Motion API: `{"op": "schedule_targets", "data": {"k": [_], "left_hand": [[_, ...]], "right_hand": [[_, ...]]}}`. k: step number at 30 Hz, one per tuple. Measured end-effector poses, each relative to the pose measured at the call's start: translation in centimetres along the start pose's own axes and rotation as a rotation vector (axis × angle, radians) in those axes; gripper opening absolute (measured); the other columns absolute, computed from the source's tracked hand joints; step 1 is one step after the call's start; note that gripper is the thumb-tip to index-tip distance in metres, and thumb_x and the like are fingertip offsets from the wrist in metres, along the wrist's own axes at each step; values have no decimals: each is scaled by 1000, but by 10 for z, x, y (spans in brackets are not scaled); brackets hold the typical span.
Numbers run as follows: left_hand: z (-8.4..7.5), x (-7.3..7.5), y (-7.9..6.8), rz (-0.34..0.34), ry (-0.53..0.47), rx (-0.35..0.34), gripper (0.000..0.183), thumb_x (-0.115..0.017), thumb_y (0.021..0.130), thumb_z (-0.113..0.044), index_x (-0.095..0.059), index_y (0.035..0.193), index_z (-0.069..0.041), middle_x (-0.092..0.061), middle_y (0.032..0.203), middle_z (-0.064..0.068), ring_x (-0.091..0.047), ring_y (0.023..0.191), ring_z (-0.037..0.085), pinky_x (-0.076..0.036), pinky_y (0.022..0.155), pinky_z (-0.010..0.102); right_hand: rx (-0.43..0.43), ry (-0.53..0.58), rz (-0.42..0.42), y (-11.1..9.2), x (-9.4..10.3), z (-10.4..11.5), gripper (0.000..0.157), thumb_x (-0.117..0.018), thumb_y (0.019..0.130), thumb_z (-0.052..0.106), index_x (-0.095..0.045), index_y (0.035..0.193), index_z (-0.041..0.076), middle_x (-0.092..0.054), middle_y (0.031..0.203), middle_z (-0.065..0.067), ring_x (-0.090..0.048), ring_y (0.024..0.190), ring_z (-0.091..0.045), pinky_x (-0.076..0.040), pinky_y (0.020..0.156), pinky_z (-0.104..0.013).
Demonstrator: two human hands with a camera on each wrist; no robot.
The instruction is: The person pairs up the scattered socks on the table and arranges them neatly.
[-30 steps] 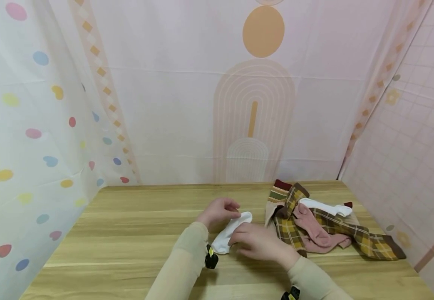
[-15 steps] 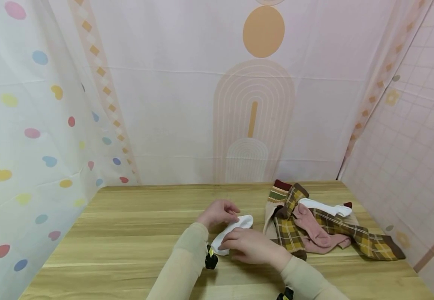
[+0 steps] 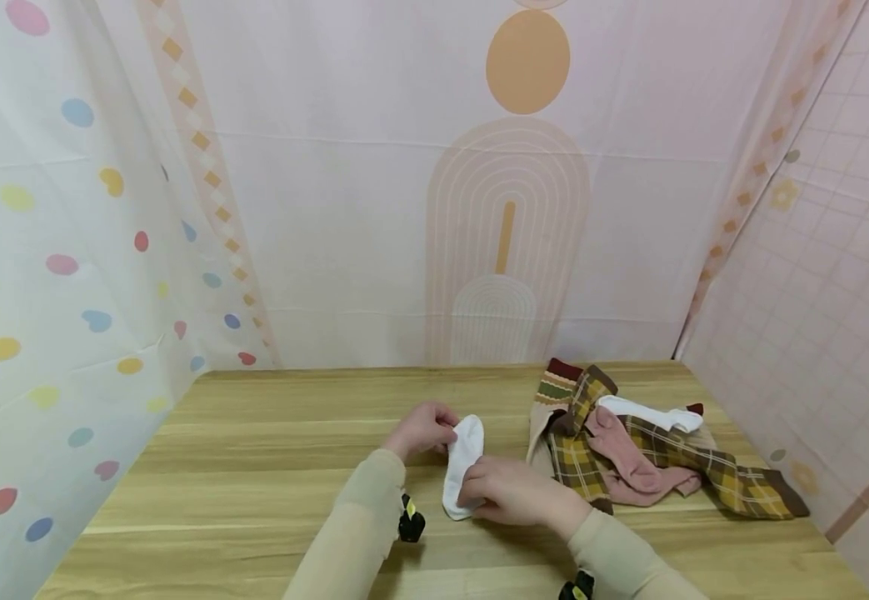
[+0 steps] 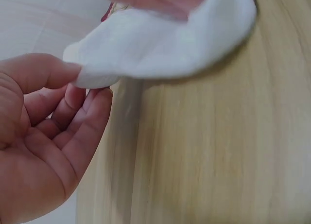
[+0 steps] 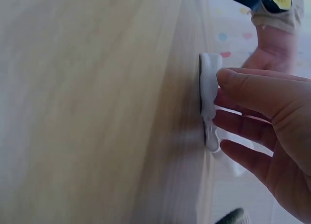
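Note:
A white sock (image 3: 465, 467) lies lengthwise away from me at the middle of the wooden table. My left hand (image 3: 423, 429) pinches its far end between thumb and fingers; the left wrist view shows the thumb (image 4: 53, 73) on top of the fabric and the fingers underneath. At the near end, my right hand (image 3: 520, 493) reaches in from the right with its fingertips on the sock. In the right wrist view the fingers (image 5: 243, 124) are spread and relaxed against the white cloth (image 5: 210, 83).
To the right lies a loose heap: plaid brown-and-yellow socks (image 3: 741, 483), a pink sock (image 3: 629, 450), a second white sock (image 3: 647, 414) and a striped sock (image 3: 556, 392) with a dark red cuff. Patterned curtains (image 3: 344, 208) hang behind and beside the table (image 3: 254, 467).
The white sock has turned from a slant to nearly straight, its far end swinging left. My left hand has shifted slightly left, while my right hand stays by the near end.

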State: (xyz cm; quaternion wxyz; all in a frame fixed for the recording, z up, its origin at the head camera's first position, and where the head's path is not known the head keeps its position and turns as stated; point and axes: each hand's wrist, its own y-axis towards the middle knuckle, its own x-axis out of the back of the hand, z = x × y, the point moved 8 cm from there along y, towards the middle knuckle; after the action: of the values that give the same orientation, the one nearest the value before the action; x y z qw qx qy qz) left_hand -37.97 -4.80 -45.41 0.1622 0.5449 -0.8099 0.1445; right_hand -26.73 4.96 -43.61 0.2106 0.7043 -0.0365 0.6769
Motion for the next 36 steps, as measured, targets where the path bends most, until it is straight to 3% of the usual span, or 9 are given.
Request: {"op": "schedule_targets", "data": {"k": [6, 12, 18, 28, 31, 36], "left_hand": [[-1, 11, -9, -66, 32, 13, 15, -56, 75, 12, -60, 90, 9, -60, 75, 9, -61, 62, 18, -57, 59, 31], [4, 17, -18, -125, 40, 49, 13, -58, 74, 12, -57, 84, 4, -52, 72, 5, -62, 58, 18, -58, 58, 31], [8, 21, -25, -171, 36, 72, 14, -59, 73, 12, -53, 77, 0, -55, 72, 7, -62, 57, 16, -57, 57, 30], [9, 23, -35, -168, 47, 22, 13, -58, 71, 12, -52, 74, 1, -59, 67, 9, -64, 58, 20, -58, 56, 33], [11, 24, -36, -169, 23, 45, 10, -60, 73, 9, -55, 76, 1, -60, 68, 8, -65, 60, 19, -58, 58, 33], [15, 32, -38, -186, -49, 125, 12, -69, 82, -2, -59, 87, 4, -63, 75, 12, -66, 63, 20, -58, 61, 33]], "right_hand": [[-23, -5, -14, -7, 4, -9, 12, -79, 85, 19, -70, 93, 19, -65, 95, 9, -59, 90, -5, -46, 82, -19], [-81, -3, -8, -12, 6, -18, 9, -79, 85, 19, -71, 89, 19, -63, 91, 10, -57, 85, -3, -46, 77, -18], [-130, -32, -16, -14, 10, -24, 9, -80, 83, 16, -71, 83, 18, -59, 86, 9, -54, 79, -5, -47, 73, -20], [-193, -82, -1, -17, 11, -31, 7, -79, 84, 15, -73, 84, 18, -64, 89, 8, -58, 81, -9, -49, 73, -23], [-209, -88, -10, -17, 12, -33, 7, -78, 85, 16, -72, 84, 19, -64, 86, 9, -57, 79, -8, -49, 70, -22], [-236, -101, -95, -18, 22, -38, 7, -78, 84, 15, -72, 83, 19, -63, 83, 8, -57, 75, -8, -49, 67, -24]]}}
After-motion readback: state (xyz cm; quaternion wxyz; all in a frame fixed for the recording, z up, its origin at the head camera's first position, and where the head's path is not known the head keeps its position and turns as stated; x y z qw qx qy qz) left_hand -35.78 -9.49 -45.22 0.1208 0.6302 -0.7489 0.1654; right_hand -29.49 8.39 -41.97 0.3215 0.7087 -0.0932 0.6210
